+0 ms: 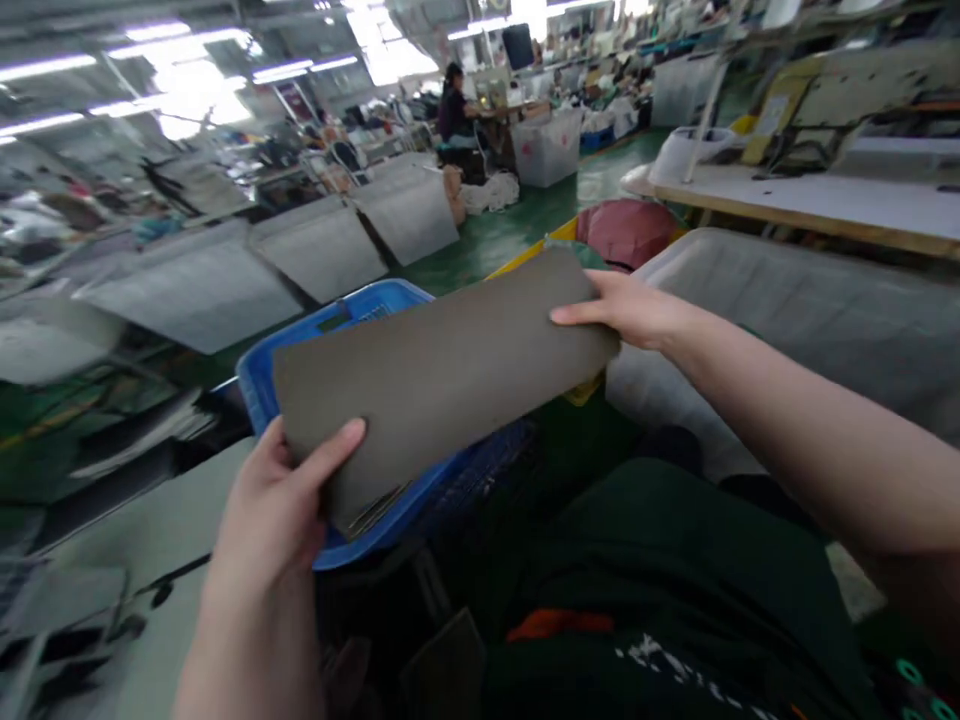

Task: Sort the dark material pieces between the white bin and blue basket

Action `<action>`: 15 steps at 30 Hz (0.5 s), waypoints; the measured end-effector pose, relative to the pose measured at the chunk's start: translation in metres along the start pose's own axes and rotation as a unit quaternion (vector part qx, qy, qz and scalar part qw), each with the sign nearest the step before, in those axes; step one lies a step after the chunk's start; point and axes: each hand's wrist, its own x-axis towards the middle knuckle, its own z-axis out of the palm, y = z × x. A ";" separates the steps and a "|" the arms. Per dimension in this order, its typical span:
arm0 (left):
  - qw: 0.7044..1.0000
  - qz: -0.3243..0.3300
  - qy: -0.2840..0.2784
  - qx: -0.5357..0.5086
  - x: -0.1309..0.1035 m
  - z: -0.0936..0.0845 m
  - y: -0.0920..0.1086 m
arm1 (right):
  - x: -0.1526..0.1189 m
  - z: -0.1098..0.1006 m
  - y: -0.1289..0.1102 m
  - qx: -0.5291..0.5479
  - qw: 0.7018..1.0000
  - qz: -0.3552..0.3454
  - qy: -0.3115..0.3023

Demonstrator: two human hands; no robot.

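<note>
Between my hands is a stack of flat grey-brown fabric panels [450, 370], long and roughly rectangular, tilted up toward the right. My left hand [292, 500] grips its near left end, thumb on top and fingers underneath. At the far right end, my right hand [615, 310] pinches it with the thumb on top; its other fingers are hidden behind. Several layered edges show at the lower left corner. Below the stack stands a blue plastic basket [259, 385], partly covered by it, so most of its inside is hidden.
A yellow crate [525, 262] holding a dark pink bundle [626, 232] stands beyond my right hand. To the right are a large whitish bin [795, 320] and a sewing table [810, 200]. More white bins [195, 280] line the left. A person [456, 110] sits farther back.
</note>
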 end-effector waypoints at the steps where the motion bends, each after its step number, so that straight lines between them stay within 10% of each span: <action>1: 1.000 -0.024 0.017 -0.009 0.006 -0.016 0.001 | 0.037 0.016 -0.002 0.015 0.998 0.027 -0.061; 6: 0.988 -0.134 0.057 -0.042 0.020 -0.059 -0.029 | 0.144 0.088 0.022 0.040 0.968 0.167 -0.186; 15: 0.978 -0.198 0.046 -0.042 0.031 -0.063 -0.106 | 0.158 0.118 0.079 0.007 0.948 0.247 -0.201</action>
